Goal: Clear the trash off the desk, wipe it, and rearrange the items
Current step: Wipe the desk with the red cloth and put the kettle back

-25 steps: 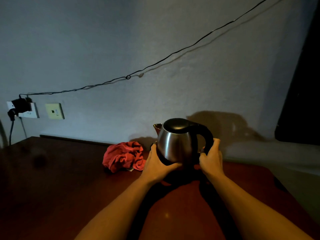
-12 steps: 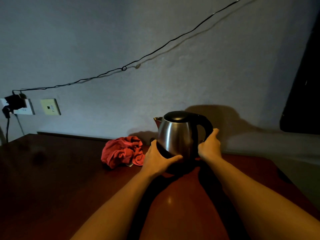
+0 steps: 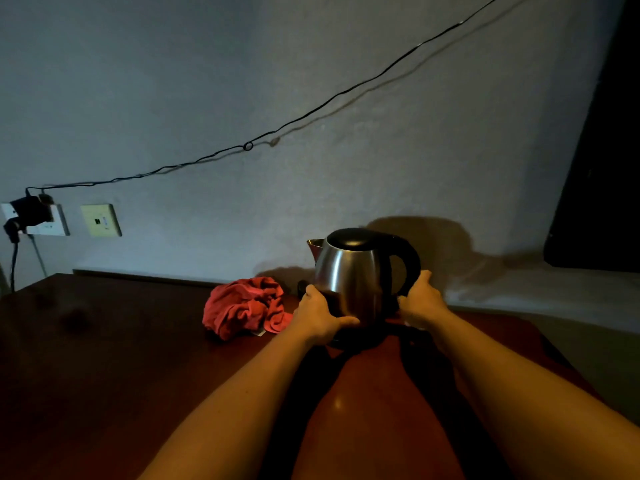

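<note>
One dark reddish-brown wooden surface [image 3: 104, 358]. One rounded stainless-steel kettle w/ black lid & handle [image 3: 349, 275] stands upright at its far edge, btwn both hands. One crumpled red cloth [image 3: 244, 306] just left of it. Left hand [image 3: 320, 315] cups kettle's base, thumb curled in front; right hand [image 3: 420, 299] grips lower handle side.
</note>
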### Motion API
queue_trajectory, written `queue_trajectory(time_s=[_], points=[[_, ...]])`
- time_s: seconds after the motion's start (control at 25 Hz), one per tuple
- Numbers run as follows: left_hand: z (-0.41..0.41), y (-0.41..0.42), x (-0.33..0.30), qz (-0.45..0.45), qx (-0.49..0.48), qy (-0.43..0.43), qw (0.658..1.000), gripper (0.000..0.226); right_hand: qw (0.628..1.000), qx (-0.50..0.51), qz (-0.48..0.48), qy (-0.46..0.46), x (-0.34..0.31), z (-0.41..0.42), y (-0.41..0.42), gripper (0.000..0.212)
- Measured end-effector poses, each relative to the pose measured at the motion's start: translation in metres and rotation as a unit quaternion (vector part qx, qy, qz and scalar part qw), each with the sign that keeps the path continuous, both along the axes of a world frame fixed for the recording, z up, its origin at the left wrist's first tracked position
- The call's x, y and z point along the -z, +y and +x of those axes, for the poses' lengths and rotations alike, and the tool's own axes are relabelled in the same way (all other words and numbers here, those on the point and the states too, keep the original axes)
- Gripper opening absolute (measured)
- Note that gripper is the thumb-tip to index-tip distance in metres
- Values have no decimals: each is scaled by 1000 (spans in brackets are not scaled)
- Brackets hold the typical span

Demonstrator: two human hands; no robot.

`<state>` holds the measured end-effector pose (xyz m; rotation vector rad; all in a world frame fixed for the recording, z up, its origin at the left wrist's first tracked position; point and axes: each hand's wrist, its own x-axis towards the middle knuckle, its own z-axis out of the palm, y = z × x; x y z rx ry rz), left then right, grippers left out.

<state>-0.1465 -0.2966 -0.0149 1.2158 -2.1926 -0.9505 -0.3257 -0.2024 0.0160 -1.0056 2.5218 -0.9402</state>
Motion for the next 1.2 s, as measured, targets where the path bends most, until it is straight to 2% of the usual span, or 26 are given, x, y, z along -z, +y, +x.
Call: queue_trajectory(time_s=[0.08, 0.16, 0.24, 0.32, 0.36, 0.52, 0.64, 0.92, 1.2], points=[[-1, 9, -3, -35, -18, -48, 998, 87, 990, -66, 122, 7, -12, 2, 14, 56], [3, 19, -5, -84, -23, -88, 992, 73, 973, -134, 185, 7, -21, 10, 28, 31], [10, 28, -6, -99, -13, -97, 990, 63, 971, -165, 173, 12, -24, 17, 35, 14], [23, 36, -11, -108, 4, -92, 990, 58, 971, -193, 130, 46, -27, 28, 40, 13], [31, 41, -14, -120, 11, -92, 988, 57, 967, -214, 120, 67, -29, 36, 43, 15], [74, 59, -28, -186, -4, -137, 973, 63, 919, -305, 157, 195, -32, 76, 58, 68], [112, 69, -35, -206, -18, -181, 961, 68, 892, -333, 176, 250, -29, 107, 63, 88], [201, 97, -41, -204, -83, -249, 943, 70, 876, -394, 142, 241, -24, 184, 69, 94], [282, 118, -39, -205, -181, -255, 928, 63, 859, -455, 106, 208, -17, 266, 51, 95]])
